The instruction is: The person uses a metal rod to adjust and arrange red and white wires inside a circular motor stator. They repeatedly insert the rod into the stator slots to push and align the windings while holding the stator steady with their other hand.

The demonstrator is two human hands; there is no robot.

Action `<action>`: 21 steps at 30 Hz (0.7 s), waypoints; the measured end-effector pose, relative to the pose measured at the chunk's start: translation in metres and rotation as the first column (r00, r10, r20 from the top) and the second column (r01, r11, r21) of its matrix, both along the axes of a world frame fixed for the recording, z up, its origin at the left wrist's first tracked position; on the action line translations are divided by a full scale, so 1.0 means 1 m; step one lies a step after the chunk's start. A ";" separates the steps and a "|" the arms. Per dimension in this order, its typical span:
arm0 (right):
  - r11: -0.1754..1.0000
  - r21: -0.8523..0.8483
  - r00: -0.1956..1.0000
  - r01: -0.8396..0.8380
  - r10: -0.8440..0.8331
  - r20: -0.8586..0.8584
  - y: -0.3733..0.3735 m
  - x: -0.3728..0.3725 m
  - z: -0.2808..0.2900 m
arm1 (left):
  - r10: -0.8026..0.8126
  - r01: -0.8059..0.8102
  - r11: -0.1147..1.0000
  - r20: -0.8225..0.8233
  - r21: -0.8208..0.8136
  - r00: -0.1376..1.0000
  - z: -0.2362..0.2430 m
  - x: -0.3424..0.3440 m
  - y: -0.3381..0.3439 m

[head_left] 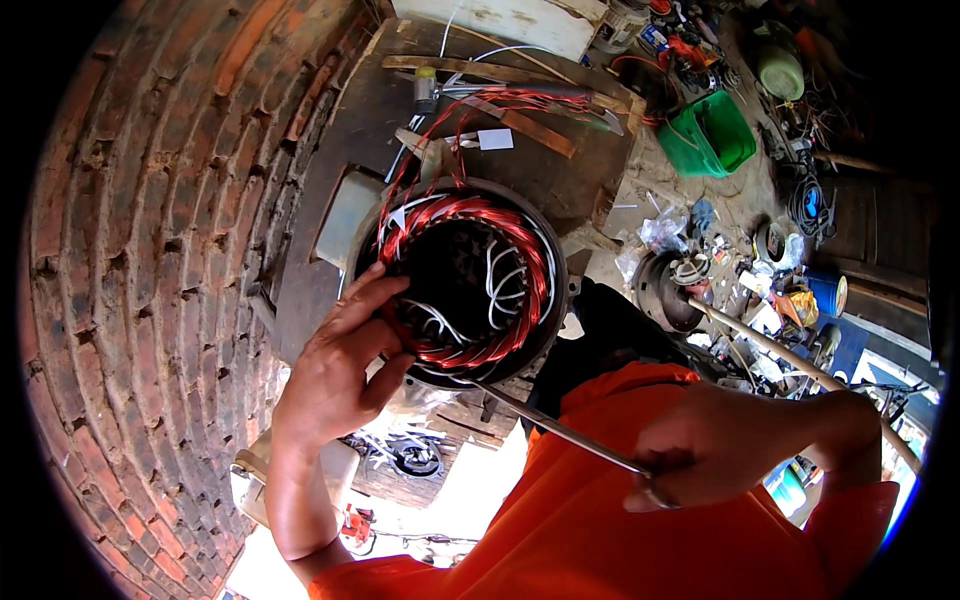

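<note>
A motor stator [560, 270] in a dark round housing holds a thick ring of red wire windings [528, 250] laced with white cord, with loose white loops inside. My left hand [345, 355] grips the stator's left side, its bent fingers and thumb on the winding and rim. My right hand [680, 455] is closed round a long thin metal rod [545, 423], whose far end reaches the lower edge of the winding. Loose red leads [520, 93] run from the stator up across the worn board [340, 120].
A brick wall [150, 300] rises on the left. Behind the stator lie wooden strips [530, 125], a hammer-like tool [424, 92] and a white card [496, 139]. To the right are a green bucket [705, 135], a rusty round casting [668, 290], a long pole [760, 350] and scattered clutter.
</note>
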State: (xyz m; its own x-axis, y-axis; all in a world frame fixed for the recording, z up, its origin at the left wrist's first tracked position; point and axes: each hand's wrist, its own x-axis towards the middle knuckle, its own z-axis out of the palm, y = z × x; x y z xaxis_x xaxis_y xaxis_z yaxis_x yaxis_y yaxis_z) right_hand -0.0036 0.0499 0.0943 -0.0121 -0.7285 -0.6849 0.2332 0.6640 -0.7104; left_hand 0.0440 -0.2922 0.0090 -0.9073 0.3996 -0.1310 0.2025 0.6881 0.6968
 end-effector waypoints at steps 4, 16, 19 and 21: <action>0.994 0.102 0.999 -0.031 0.027 0.047 0.029 -0.005 0.001 | 0.060 -0.066 0.996 -0.102 -0.059 0.993 -0.002 0.013 0.008; 0.959 0.281 0.994 -0.020 -0.013 0.112 0.018 -0.026 -0.005 | 0.540 -0.571 0.821 -0.312 -0.011 0.782 -0.020 0.099 0.082; 0.945 0.326 0.990 -0.008 -0.038 0.134 0.008 -0.036 -0.008 | 0.653 -0.681 0.725 -0.416 0.101 0.633 -0.040 0.123 0.109; 0.938 0.347 0.985 -0.019 -0.043 0.170 0.004 -0.044 -0.011 | 0.687 -0.657 0.715 -0.414 0.238 0.598 -0.045 0.126 0.128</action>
State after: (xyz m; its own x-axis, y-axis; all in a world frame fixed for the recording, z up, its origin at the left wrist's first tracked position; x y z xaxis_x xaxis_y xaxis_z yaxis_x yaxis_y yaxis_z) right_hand -0.0472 0.0536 0.0828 0.1209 -0.4468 -0.8864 0.3410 0.8573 -0.3856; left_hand 0.1701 -0.1640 -0.0363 -0.8650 -0.3541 0.3555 -0.0109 0.7216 0.6923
